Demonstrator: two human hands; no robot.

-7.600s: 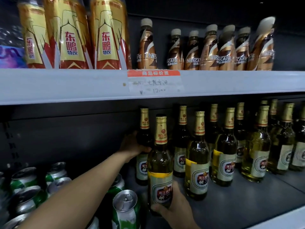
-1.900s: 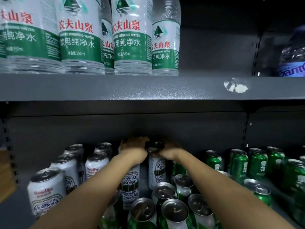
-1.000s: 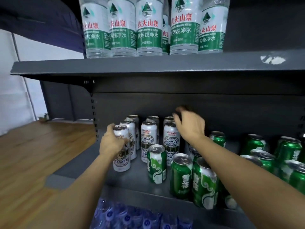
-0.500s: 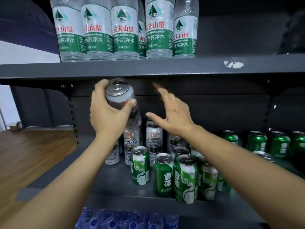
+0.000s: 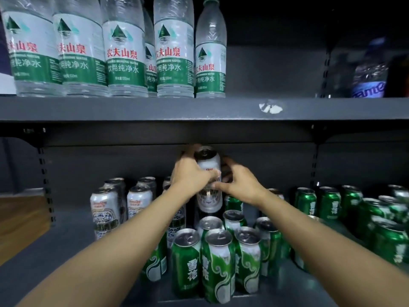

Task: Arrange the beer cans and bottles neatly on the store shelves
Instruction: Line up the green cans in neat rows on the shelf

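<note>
My left hand (image 5: pixel 190 173) grips a tall white beer can (image 5: pixel 209 166) upright, just under the upper shelf (image 5: pixel 199 109). My right hand (image 5: pixel 240 183) holds the same can from the right, thumb across its lower front and fingers behind it. The can is at the back of the lower shelf (image 5: pixel 66 240), above and behind a cluster of green beer cans (image 5: pixel 219 262). Its base is hidden, so I cannot tell whether it rests on anything. More white cans (image 5: pixel 104 207) stand to the left. A second group of green cans (image 5: pixel 327 202) stands to the right.
Several water bottles (image 5: pixel 124 58) with green labels line the upper shelf, and a blue-labelled bottle (image 5: pixel 369 85) stands at its far right. A wooden floor (image 5: pixel 20 218) shows past the shelf's left end. Slotted uprights run down the back panel.
My left hand has carried the white can right and deeper under the upper shelf. My right hand, spread open before, now holds the can too. The camera has moved closer.
</note>
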